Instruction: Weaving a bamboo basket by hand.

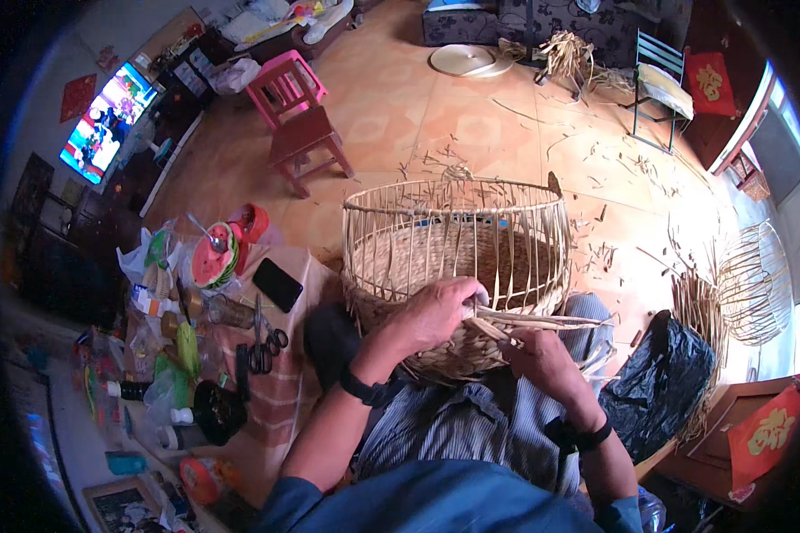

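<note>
A round basket rests on my lap between my knees. Its lower part is tightly woven from tan plant strands, while bare upright stakes run above that to a bound rim. At the near side of the wall, my left hand is closed with its fingers pinched at the weave. My right hand, just to the right and a little nearer, is closed around flat weaving strands. Their loose ends stick out to the right past my hand. What lies right under the left fingertips is hidden.
On the cloth-covered table at left are black scissors, a phone, a cut watermelon and bottles. A black plastic bag, loose strands and a wire frame stand at right. A wooden chair is ahead.
</note>
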`<action>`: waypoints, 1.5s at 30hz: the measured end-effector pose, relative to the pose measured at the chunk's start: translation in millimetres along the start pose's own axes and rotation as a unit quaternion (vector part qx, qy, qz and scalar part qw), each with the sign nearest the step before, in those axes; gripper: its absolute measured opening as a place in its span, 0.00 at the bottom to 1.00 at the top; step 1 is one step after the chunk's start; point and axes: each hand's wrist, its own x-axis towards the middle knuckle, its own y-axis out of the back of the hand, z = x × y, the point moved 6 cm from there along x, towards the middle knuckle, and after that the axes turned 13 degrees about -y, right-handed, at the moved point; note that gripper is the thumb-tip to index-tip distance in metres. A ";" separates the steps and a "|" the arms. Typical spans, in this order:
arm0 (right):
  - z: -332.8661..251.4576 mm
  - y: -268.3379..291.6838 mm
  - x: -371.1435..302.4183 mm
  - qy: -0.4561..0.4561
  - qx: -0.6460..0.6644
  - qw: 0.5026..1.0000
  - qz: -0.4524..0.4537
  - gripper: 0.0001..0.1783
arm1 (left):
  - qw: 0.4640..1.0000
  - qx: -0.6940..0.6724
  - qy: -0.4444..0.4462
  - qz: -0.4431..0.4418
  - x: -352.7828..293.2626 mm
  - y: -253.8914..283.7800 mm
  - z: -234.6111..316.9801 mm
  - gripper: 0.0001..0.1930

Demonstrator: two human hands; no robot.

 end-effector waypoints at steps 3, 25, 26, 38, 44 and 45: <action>-1.1 -0.7 -3.2 -0.154 0.263 0.942 -0.139 0.15 | 1.000 -0.003 -0.017 -0.023 0.1 0.1 6.4 0.21; -3.9 20.8 -18.3 -0.083 0.238 0.968 -0.017 0.13 | 0.999 0.022 -0.002 0.047 3.2 -1.1 2.5 0.12; -8.5 20.4 -6.5 -0.068 0.209 0.976 0.003 0.14 | 0.999 0.025 0.003 0.048 5.0 -1.7 4.0 0.12; 7.4 -11.2 67.7 -0.107 0.295 0.929 0.196 0.14 | 0.981 0.046 -0.025 0.187 -7.2 -15.6 -12.3 0.15; 38.8 3.0 66.3 -0.126 0.474 0.848 0.201 0.08 | 0.968 0.163 -0.035 0.189 -0.1 -51.6 6.3 0.24; 33.9 0.8 69.1 -0.128 0.503 0.847 0.115 0.08 | 0.951 0.221 -0.053 0.209 -10.2 -52.9 6.9 0.25</action>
